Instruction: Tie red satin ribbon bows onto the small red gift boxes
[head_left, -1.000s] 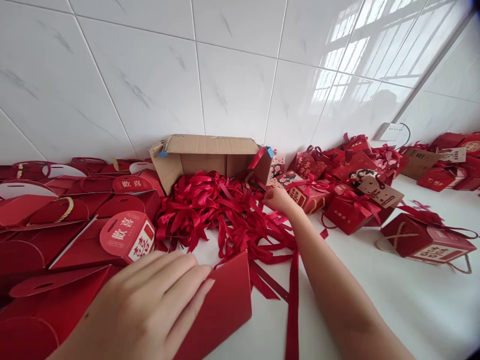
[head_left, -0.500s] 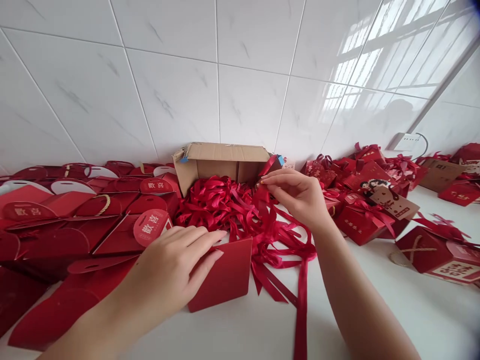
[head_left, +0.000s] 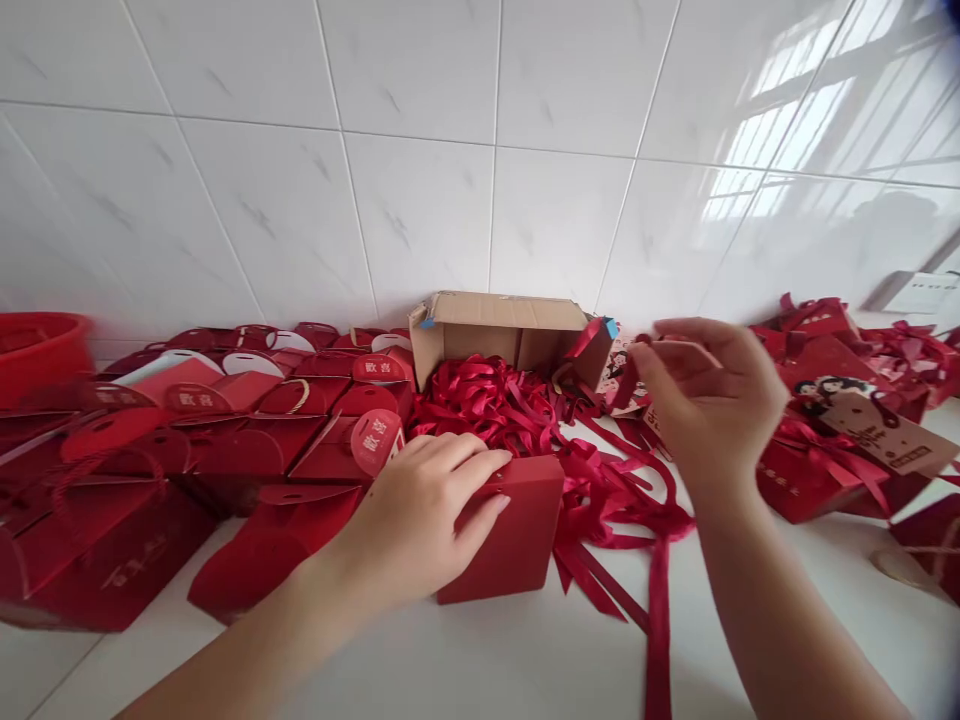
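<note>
My left hand [head_left: 427,510] lies fingers-down on a flat red gift box [head_left: 510,530] near the middle of the white surface, holding it in place. My right hand [head_left: 709,400] is raised to the right of it, fingers pinched on a red ribbon [head_left: 626,385] that trails down into the tangle of red ribbons [head_left: 525,410]. That pile spills out of a tipped cardboard box [head_left: 502,325] against the tiled wall.
Flattened red gift boxes [head_left: 247,430] with round labels are stacked at the left, with a red basin [head_left: 37,345] behind them. Assembled red boxes tied with ribbon [head_left: 825,440] crowd the right. White tiled wall behind; bare white surface in front.
My right hand rose from the ribbon pile and moved right, drawing a ribbon up. My left hand stayed on the flat red box. The view swung left.
</note>
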